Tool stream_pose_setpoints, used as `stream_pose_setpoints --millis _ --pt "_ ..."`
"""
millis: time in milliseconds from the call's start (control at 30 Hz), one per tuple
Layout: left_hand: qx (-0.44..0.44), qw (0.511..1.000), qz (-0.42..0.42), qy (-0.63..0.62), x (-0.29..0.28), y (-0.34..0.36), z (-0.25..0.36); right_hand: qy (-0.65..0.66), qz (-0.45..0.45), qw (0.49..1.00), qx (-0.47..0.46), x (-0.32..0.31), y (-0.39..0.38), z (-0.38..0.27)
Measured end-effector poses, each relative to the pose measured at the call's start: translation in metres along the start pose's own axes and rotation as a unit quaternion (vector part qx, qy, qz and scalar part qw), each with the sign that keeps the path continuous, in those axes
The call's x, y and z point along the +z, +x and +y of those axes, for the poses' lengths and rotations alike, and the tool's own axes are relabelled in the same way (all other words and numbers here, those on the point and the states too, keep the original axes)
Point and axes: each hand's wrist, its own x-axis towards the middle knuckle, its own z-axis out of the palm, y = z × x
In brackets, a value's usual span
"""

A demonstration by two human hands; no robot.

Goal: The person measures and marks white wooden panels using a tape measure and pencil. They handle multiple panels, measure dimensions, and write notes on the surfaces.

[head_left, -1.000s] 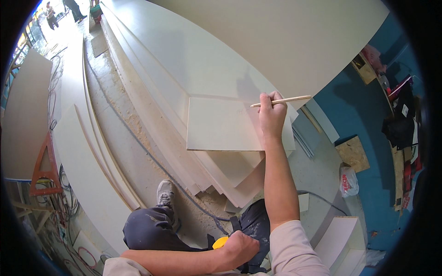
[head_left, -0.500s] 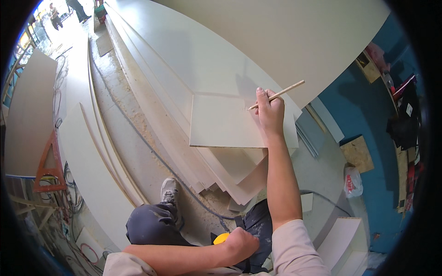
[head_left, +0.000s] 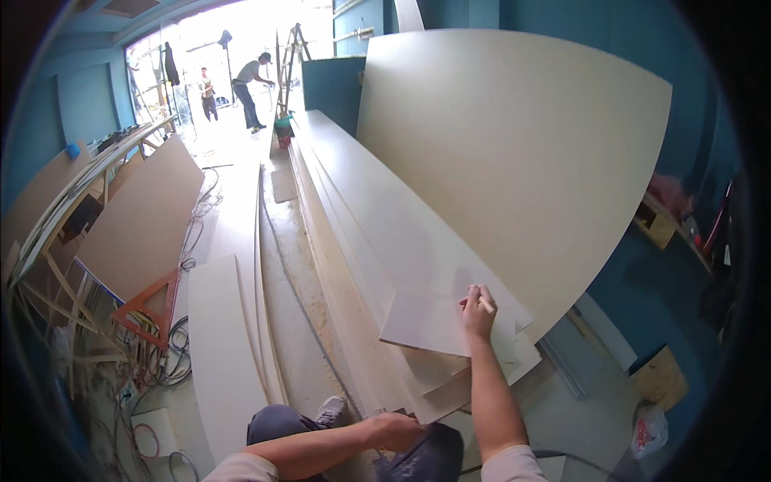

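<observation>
My right hand (head_left: 479, 315) grips a light wooden pencil (head_left: 487, 304) over a small white board (head_left: 422, 320), which lies on a stack of long pale boards (head_left: 341, 201) in front of me. The pencil is mostly hidden by the fingers, and its tip cannot be made out. Low at my legs, my left hand (head_left: 399, 432) is closed, its fingers turned from view; whether anything is in it I cannot make out. A large cream panel (head_left: 514, 161) stands tilted just behind and right of the stack.
Leaning boards (head_left: 136, 217), an orange triangular frame (head_left: 148, 329) and tangled cables (head_left: 173, 361) line the left. At the bright far opening are two people (head_left: 207, 94) (head_left: 250, 100) and a stepladder (head_left: 291, 68). A plastic bag (head_left: 649, 434) lies at lower right.
My view has tilted up, bringing the room, ladder and far people into view. The pencil's long end, earlier pointing right and away, is now turned differently, mostly behind my right fingers.
</observation>
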Motion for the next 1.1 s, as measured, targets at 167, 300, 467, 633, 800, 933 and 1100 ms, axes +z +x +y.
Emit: stream_pose_setpoints --millis 167,300,467,633,800,933,1100 --pt "-0.170 0.963 0.105 -0.182 -0.097 -0.092 0.058 -0.020 0.006 0.999 -0.049 0.045 -0.002 0.016" --pt "-0.356 0.896 0.129 -0.231 -0.142 -0.154 0.108 -0.368 -0.030 0.899 -0.236 0.028 0.024 0.132" --pt "-0.425 0.772 0.468 -0.062 -0.107 -0.217 0.172 -0.006 -0.045 0.999 -0.027 0.023 0.008 0.036" --pt "-0.512 0.683 0.520 -0.030 -0.103 -0.215 0.182 -0.004 -0.038 0.998 -0.043 0.016 0.004 0.007" --pt "-0.524 0.619 0.574 0.112 -0.092 -0.216 0.186 -0.013 -0.024 0.999 -0.042 0.021 0.006 0.013" --pt "-0.589 0.626 0.508 0.048 -0.067 -0.207 0.156 0.006 -0.021 0.999 -0.033 0.020 0.005 0.005" --pt "-0.533 0.688 0.490 0.055 -0.078 -0.175 0.101 -0.046 0.005 0.997 -0.062 0.013 0.014 0.031"
